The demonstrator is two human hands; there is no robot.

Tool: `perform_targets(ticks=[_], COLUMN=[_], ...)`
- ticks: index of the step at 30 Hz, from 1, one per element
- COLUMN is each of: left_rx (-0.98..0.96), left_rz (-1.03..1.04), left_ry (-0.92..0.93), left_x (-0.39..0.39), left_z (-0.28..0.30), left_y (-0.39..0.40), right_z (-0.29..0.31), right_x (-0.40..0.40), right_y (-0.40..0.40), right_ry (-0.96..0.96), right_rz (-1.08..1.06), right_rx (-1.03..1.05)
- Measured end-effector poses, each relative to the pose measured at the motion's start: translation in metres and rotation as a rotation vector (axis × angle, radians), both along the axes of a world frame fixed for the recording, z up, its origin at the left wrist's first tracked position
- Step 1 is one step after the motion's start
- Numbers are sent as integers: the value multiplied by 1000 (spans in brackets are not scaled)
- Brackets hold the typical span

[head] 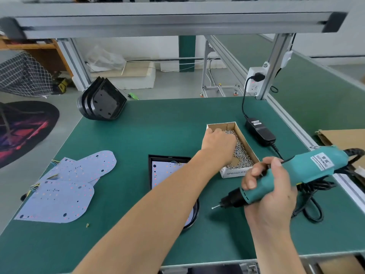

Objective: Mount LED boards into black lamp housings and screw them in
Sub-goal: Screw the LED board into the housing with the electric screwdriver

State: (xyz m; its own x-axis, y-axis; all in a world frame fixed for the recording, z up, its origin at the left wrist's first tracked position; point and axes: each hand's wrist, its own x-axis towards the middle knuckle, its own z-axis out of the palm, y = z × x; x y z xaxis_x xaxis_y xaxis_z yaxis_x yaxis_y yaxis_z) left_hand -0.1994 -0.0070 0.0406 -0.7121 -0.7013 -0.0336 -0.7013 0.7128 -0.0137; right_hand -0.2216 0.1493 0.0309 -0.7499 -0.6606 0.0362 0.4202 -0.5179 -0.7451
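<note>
Fig.: left hand [218,144] reaches across the bench into the cardboard screw box [233,149], fingers curled down among the screws [240,153]; whether it has any pinched cannot be told. Right hand [270,192] grips teal electric screwdriver [282,180], bit pointing left above the green mat [158,131]. Black housing [169,161] w/ LED board [166,173] inside lies under left forearm. Spare LED boards [65,186] at left; stacked housings [102,99] far left corner

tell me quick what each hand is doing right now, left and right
Left hand: down in the screw box, fingers curled into the screws; whether it holds any cannot be told.
Right hand: closed around the teal electric screwdriver.
</note>
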Motion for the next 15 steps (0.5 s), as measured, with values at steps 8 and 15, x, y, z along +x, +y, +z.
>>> perform_targets(ticks=[8,15], left_rx=[-43,108], left_rz=[-31,-50], left_ry=[-8,295], left_x=[-9,3], left_z=[-5,-3], left_y=[-5,-6], right_z=[1,5], right_x=[0,-1], right_y=[0,-2], right_ry=[-9,-5], right_rz=[-6,-4], right_rx=[-1,-10])
